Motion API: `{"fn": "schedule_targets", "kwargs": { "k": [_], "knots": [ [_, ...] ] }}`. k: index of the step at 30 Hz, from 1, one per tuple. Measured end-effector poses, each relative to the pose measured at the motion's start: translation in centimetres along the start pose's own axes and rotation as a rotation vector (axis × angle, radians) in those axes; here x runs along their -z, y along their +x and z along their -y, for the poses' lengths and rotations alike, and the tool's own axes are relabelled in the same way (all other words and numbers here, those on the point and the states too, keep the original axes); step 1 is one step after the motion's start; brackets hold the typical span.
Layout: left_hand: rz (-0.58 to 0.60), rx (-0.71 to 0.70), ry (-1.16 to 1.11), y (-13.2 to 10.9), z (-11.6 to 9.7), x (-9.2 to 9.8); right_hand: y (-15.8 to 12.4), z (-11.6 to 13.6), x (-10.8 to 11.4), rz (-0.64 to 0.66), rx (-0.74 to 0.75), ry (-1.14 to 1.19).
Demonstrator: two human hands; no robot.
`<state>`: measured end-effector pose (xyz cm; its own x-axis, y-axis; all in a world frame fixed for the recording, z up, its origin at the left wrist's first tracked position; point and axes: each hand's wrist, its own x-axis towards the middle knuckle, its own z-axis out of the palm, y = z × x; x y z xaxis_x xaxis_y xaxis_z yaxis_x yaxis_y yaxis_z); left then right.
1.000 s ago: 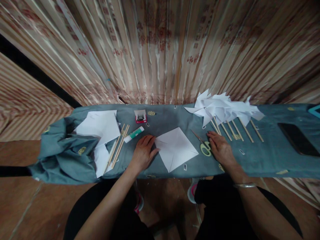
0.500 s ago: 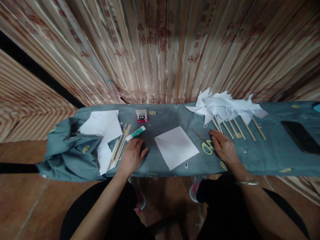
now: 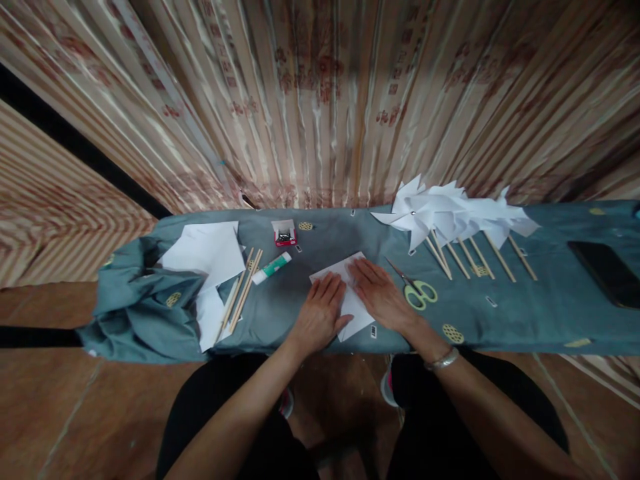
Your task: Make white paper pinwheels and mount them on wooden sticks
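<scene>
A white paper square (image 3: 354, 320) lies with one corner toward me, partly covered by both hands. My left hand (image 3: 320, 313) rests flat on its left side, fingers stretched out and thumb apart. Across its upper right side lies my right hand (image 3: 377, 293), also flat with fingers extended. Neither hand grips anything. Just right of that hand sit scissors (image 3: 420, 293) with pale green handles, blades pointing up and left. A glue stick (image 3: 273, 268) with a green label lies beyond my left hand.
Paper pinwheels (image 3: 460, 213) with wooden sticks are lined up at the back right. A dark phone (image 3: 607, 273) lies further right. Loose wooden sticks (image 3: 245, 290) and white paper sheets (image 3: 210, 250) are at the left. A small red box (image 3: 285, 233) holds metal pins or tacks.
Both hands have moved inward onto the paper square: the left from beside the glue stick, the right from the scissors' handles. The scissors stayed in place.
</scene>
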<state>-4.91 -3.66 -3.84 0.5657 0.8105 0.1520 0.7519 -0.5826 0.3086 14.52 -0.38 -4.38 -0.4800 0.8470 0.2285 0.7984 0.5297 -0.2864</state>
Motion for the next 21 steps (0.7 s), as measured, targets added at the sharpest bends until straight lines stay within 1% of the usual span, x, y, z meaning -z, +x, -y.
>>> {"fn": "schedule_targets", "kwargs": {
  "k": [5, 8, 11, 14, 17, 21],
  "knots": [
    [0.022, 0.014, -0.005, -0.2, 0.2, -0.2, -0.2, -0.7, -1.1, -0.01, 0.013, -0.039],
    [0.015, 0.019, -0.019, -0.3, 0.1, -0.1, -0.3, -0.9, -1.2, -0.03, 0.027, -0.043],
    [-0.023, 0.021, -0.038, -0.3, 0.0, 0.2, -0.2, -0.8, -1.0, -0.04, 0.04, -0.035],
    [-0.079, 0.03, -0.047, -0.2, 0.2, 1.3, 0.2, -0.5, -0.6, -0.07, 0.031, -0.012],
    [-0.14, 0.08, -0.053, -0.1, 0.6, 2.8, 0.8, -0.1, -0.3, -0.111, 0.003, 0.017],
    [-0.277, 0.168, -0.089, 0.1, 1.9, 4.9, 2.0, 0.9, 0.0, -0.148, -0.021, 0.058]
  ]
}}
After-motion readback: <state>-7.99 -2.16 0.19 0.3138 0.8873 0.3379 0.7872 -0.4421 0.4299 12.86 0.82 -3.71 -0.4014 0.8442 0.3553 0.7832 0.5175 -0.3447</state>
